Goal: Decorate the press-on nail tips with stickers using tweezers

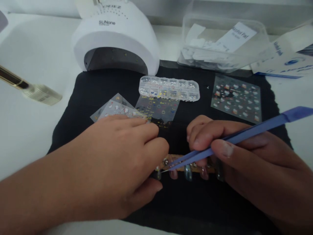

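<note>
My right hand (234,153) is closed on blue-purple tweezers (246,132), which slant down to the left. Their tips are beside the leftmost nail tip (158,173). Several glossy false nails, among them a blue one (188,173) and a pink one (204,173), are mounted in a row along a wooden strip (181,168). With fingers curled, my left hand (127,160) grips the left end of this strip and hides much of it. Whether the tweezers pinch anything is too small to tell.
Behind the hands, a clear compartment case (169,88) of small gems overlaps a sticker sheet (158,109). Another sticker sheet (236,98) lies right on the black mat (80,98). A white nail lamp (114,36), pad-filled plastic box (220,55) and brush (44,94) surround them.
</note>
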A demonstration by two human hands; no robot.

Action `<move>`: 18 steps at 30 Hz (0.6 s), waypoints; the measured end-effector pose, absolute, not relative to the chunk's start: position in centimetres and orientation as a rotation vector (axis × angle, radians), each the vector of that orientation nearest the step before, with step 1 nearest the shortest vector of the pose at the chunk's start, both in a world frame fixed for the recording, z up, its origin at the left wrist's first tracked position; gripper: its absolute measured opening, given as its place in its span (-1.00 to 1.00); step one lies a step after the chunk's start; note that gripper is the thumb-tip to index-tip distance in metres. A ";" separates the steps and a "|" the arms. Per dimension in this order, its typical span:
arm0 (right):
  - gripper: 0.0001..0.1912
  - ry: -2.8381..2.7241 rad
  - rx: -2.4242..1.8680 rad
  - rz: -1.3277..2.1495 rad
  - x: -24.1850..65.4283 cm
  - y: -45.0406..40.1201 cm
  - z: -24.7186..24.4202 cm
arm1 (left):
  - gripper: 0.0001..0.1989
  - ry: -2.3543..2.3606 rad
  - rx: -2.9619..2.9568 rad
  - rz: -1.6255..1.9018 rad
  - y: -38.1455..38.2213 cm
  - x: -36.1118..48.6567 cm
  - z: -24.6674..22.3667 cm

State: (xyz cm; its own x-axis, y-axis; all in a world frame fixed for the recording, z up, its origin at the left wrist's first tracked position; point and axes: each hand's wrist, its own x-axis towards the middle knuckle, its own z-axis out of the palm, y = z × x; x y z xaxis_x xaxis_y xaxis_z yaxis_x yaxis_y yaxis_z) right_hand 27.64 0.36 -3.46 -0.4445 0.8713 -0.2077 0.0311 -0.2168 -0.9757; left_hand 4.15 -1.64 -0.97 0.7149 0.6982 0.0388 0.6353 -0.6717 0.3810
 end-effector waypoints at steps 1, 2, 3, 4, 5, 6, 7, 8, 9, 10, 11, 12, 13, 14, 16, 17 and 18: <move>-0.79 -1.416 -1.109 1.722 27.6 0.4 -3.5 | -0.83 1.037 2.583 0.260 -1.6 4.1 -0.9; -0.78 -1.413 -1.114 1.721 27.5 0.4 -3.4 | -0.83 1.038 2.585 0.264 -1.6 4.1 -0.9; -0.78 -1.407 -1.115 1.723 27.5 0.3 -3.4 | -0.83 1.036 2.587 0.262 -1.6 4.1 -0.9; -0.78 -1.397 -1.113 1.728 27.4 0.3 -3.4 | -0.83 1.030 2.588 0.262 -1.5 4.1 -0.8; -0.79 -1.389 -1.110 1.735 27.4 0.3 -3.3 | -0.83 1.028 2.587 0.261 -1.5 4.1 -0.8; -0.79 -1.380 -1.109 1.740 27.4 0.3 -3.3 | -0.83 1.031 2.585 0.251 -1.4 4.2 -0.8; -0.79 -1.377 -1.112 1.739 27.3 0.2 -3.3 | -0.83 1.035 2.585 0.250 -1.4 4.2 -0.7; -0.79 -1.381 -1.113 1.737 27.3 0.2 -3.3 | -0.83 1.035 2.584 0.247 -1.4 4.2 -0.7; -0.79 -1.384 -1.117 1.738 27.3 0.2 -3.3 | -0.84 1.035 2.580 0.241 -1.4 4.1 -0.7; -0.79 -1.384 -1.119 1.741 27.3 0.2 -3.3 | -0.86 1.033 2.578 0.237 -1.4 4.1 -0.6; -0.79 -1.383 -1.118 1.746 27.3 0.2 -3.2 | -0.86 1.028 2.575 0.227 -1.4 4.1 -0.6; -0.80 -1.381 -1.117 1.749 27.3 0.2 -3.2 | -0.87 1.024 2.573 0.225 -1.5 4.1 -0.6; -0.80 -1.383 -1.113 1.751 27.3 0.2 -3.2 | -0.87 1.021 2.571 0.222 -1.5 4.1 -0.5; -0.80 -1.386 -1.107 1.748 27.3 0.2 -3.1 | -0.86 1.021 2.572 0.223 -1.5 4.1 -0.5; -0.80 -1.391 -1.101 1.739 27.4 0.2 -3.0 | -0.86 1.031 2.575 0.223 -1.6 4.1 -0.6; -0.80 -1.386 -1.102 1.738 27.4 0.2 -3.0 | -0.86 1.036 2.575 0.222 -1.6 4.0 -0.6; -0.80 -1.381 -1.102 1.739 27.4 0.2 -3.0 | -0.86 1.038 2.574 0.221 -1.6 4.0 -0.6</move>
